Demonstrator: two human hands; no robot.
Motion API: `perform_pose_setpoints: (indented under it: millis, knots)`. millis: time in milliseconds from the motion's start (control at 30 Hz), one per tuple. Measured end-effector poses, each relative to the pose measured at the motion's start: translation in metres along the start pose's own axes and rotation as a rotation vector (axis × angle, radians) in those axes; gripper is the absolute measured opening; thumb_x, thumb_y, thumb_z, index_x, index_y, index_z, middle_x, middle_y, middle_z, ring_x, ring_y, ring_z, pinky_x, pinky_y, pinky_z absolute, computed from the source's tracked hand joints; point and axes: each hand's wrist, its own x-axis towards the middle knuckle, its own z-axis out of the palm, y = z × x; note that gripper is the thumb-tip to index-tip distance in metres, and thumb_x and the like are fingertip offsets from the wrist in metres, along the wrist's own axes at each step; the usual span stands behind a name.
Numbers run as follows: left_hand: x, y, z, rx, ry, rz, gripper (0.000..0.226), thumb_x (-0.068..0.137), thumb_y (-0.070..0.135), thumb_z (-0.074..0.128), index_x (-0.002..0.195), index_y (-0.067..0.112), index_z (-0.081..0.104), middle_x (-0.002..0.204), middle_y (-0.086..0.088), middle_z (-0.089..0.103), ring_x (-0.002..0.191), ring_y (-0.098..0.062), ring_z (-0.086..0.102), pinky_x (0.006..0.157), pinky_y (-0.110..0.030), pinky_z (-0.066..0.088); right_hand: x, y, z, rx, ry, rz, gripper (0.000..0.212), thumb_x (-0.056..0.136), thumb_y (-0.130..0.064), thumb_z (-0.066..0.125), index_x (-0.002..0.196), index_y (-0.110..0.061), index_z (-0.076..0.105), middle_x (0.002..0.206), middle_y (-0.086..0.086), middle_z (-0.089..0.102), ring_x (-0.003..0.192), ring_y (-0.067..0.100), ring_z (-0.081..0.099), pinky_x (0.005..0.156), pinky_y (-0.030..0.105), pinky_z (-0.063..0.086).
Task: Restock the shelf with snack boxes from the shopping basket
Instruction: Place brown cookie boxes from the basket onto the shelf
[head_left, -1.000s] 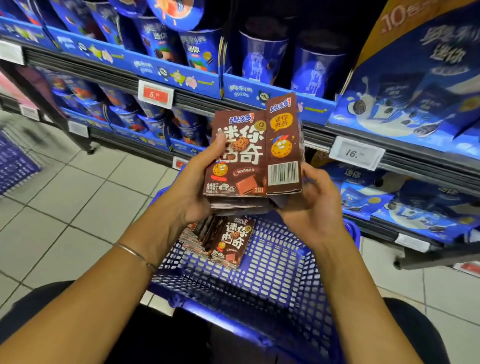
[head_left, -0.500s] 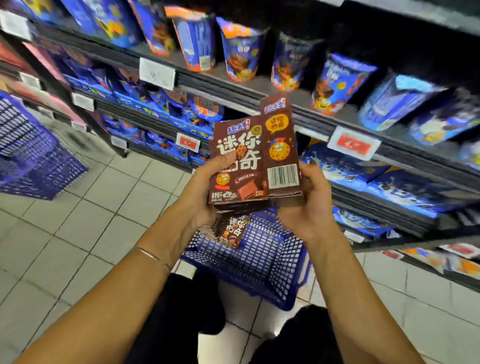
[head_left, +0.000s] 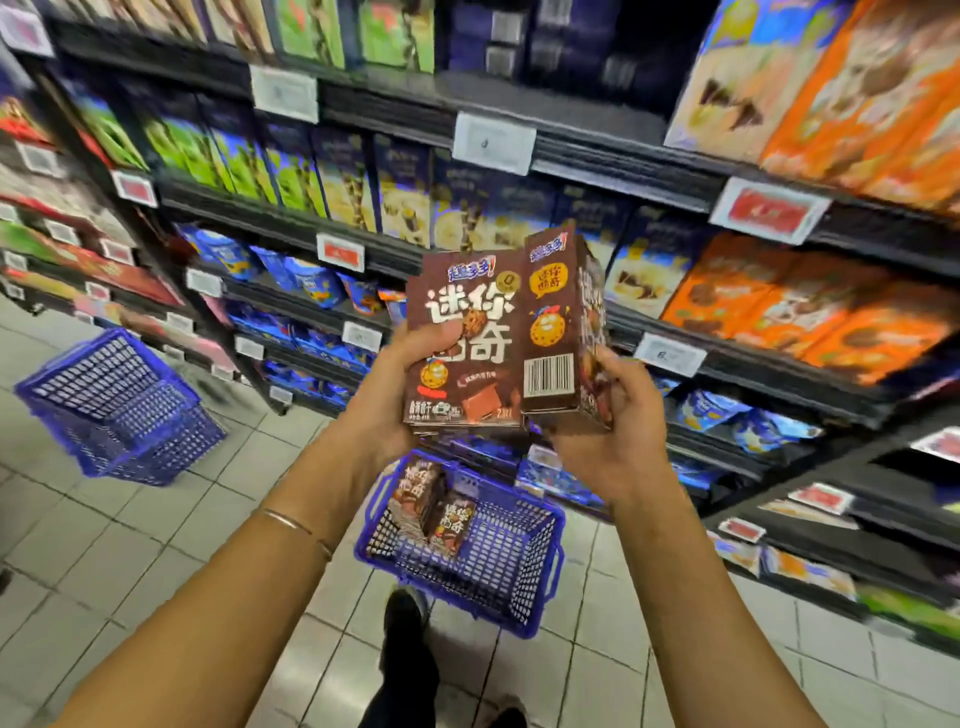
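Hands (head_left: 387, 402) (head_left: 610, 452) grip snack boxes (head_left: 467, 338); basket (head_left: 519, 564) holds more.

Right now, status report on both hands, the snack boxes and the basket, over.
Left hand grips brown box stack; right hand holds side-on box beside it. Spare boxes in blue basket by feet. Nothing between hands and shelf.

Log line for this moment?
left hand: grips stack | right hand: grips box | near basket: boxes inside

Packed boxes (head_left: 467, 208) block shelf (head_left: 597, 156); floor (head_left: 249, 467) open leftward.
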Motion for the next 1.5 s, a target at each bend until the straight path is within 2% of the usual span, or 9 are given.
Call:
perform_pose_setpoints:
  millis: [133,300,433,633,800,933,1133,1333,1500]
  knots:
    - [-0.023,0.051,0.054,0.014,-0.134,0.130,0.037,0.079,0.020,0.071,0.114,0.010,0.072,0.095,-0.009,0.082,0.075,-0.022,0.079,0.061,-0.034,0.063,-0.032,-0.055,0.037,-0.003,-0.086,-0.125,0.038,0.077,-0.031,0.067,0.111,-0.016,0.075,0.111,0.009,0.072,0.097,0.032,0.066,0.075,0.038,0.054]
    - [-0.035,0.101,0.115,0.065,-0.276,0.267,0.041,0.078,0.018,0.068,0.118,0.009,0.069,0.096,-0.006,0.081,0.079,-0.021,0.079,0.065,-0.033,0.063,-0.067,-0.118,0.070,0.056,-0.181,-0.324,0.042,0.076,-0.032,0.066,0.113,-0.016,0.073,0.108,0.005,0.073,0.098,0.025,0.067,0.082,0.036,0.053]
    - [-0.036,0.141,0.161,0.089,-0.377,0.343,0.088,0.068,0.017,0.080,0.149,0.001,0.048,0.123,-0.016,0.071,0.099,-0.029,0.072,0.078,-0.040,0.064,-0.091,-0.163,0.093,0.036,-0.172,-0.493,0.034,0.083,-0.030,0.061,0.110,-0.015,0.074,0.105,0.006,0.073,0.096,0.026,0.066,0.083,0.040,0.049]
    - [-0.035,0.189,0.225,0.086,-0.590,0.503,0.095,0.058,0.021,0.085,0.146,0.012,0.050,0.109,-0.004,0.080,0.090,-0.023,0.079,0.068,-0.037,0.064,-0.127,-0.222,0.109,-0.049,-0.138,-0.687,0.047,0.093,-0.029,0.058,0.135,-0.007,0.059,0.120,0.013,0.070,0.108,0.029,0.068,0.091,0.044,0.055]
    - [-0.031,0.211,0.250,0.126,-0.700,0.579,0.094,0.059,0.025,0.085,0.146,0.021,0.049,0.119,-0.008,0.076,0.094,-0.026,0.078,0.070,-0.038,0.064,-0.140,-0.258,0.117,-0.218,-0.016,-0.837,0.039,0.097,-0.025,0.057,0.130,-0.005,0.061,0.114,0.012,0.074,0.103,0.024,0.072,0.089,0.039,0.057]
    - [-0.018,0.224,0.259,0.146,-0.697,0.620,0.095,0.060,0.027,0.086,0.147,0.024,0.047,0.120,-0.007,0.075,0.095,-0.027,0.078,0.070,-0.040,0.064,-0.129,-0.293,0.118,-0.381,0.077,-0.928,0.026,0.098,-0.021,0.057,0.119,-0.009,0.067,0.113,0.011,0.075,0.104,0.025,0.072,0.086,0.038,0.059]
    - [-0.008,0.243,0.276,0.136,-0.591,0.660,0.103,0.056,0.030,0.086,0.150,0.017,0.046,0.121,-0.010,0.074,0.093,-0.027,0.078,0.070,-0.039,0.065,-0.070,-0.367,0.129,-0.635,0.315,-1.077,0.031,0.099,-0.019,0.059,0.129,-0.010,0.059,0.117,0.006,0.074,0.106,0.021,0.072,0.093,0.044,0.057]
    - [-0.006,0.251,0.289,0.138,-0.558,0.735,0.102,0.058,0.029,0.083,0.151,0.013,0.044,0.108,-0.004,0.077,0.088,-0.025,0.079,0.067,-0.038,0.064,-0.006,-0.420,0.137,-0.880,0.451,-1.000,0.031,0.100,-0.026,0.061,0.124,-0.015,0.046,0.118,0.005,0.068,0.092,0.012,0.071,0.065,0.024,0.055]
    - [-0.007,0.249,0.293,0.122,-0.543,0.756,0.104,0.060,0.026,0.081,0.154,0.008,0.041,0.100,-0.003,0.079,0.083,-0.023,0.079,0.064,-0.036,0.064,0.031,-0.453,0.134,-1.114,0.492,-0.902,0.034,0.099,-0.022,0.061,0.125,-0.002,0.053,0.118,0.015,0.067,0.100,0.027,0.068,0.082,0.039,0.056]
